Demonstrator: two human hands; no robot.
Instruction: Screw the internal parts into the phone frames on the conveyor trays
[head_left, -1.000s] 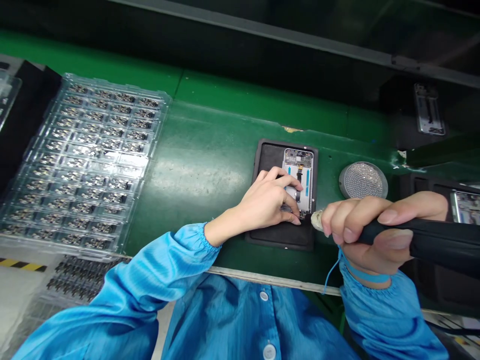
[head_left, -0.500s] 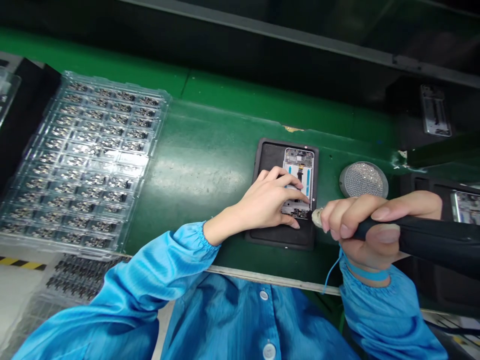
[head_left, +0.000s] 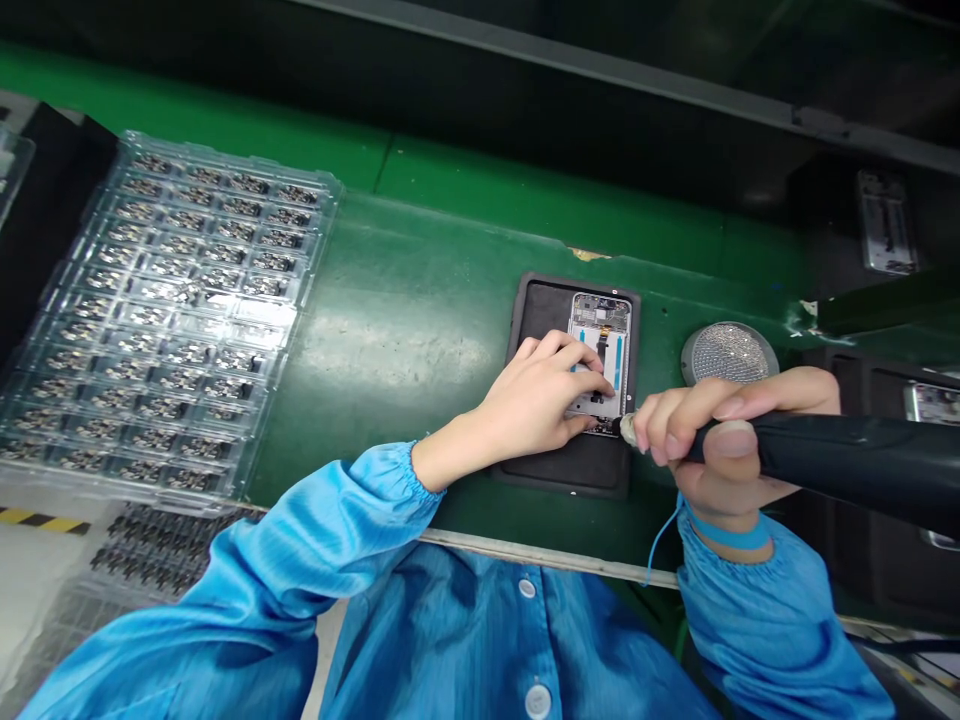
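Note:
An opened phone (head_left: 609, 315), with its circuit boards and blue strips exposed, lies in a black holding tray (head_left: 540, 310) on the green bench. My left hand (head_left: 532, 390) rests over the phone's left and lower part, fingers spread, thumb and fingertips touching the phone. In my right hand (head_left: 720, 430) is a thick black electric screwdriver (head_left: 847, 455), held almost level with my fingers wrapped around it. Its front end, with a whitish wrap, points at the phone's lower right corner. Whether the tip touches a screw is too small to tell.
Just beyond my right hand sits a round dish of tiny screws (head_left: 729, 352). Clear plastic trays (head_left: 225, 270) of small circuit boards cover the bench's left side. Another phone frame (head_left: 886, 225) lies at the far right, and one more (head_left: 934, 402) sits in a dark tray.
My left thumb has shifted up onto the phone's lower edge and the index finger has bent. The right hand with the screwdriver has moved slightly left and tilted a little.

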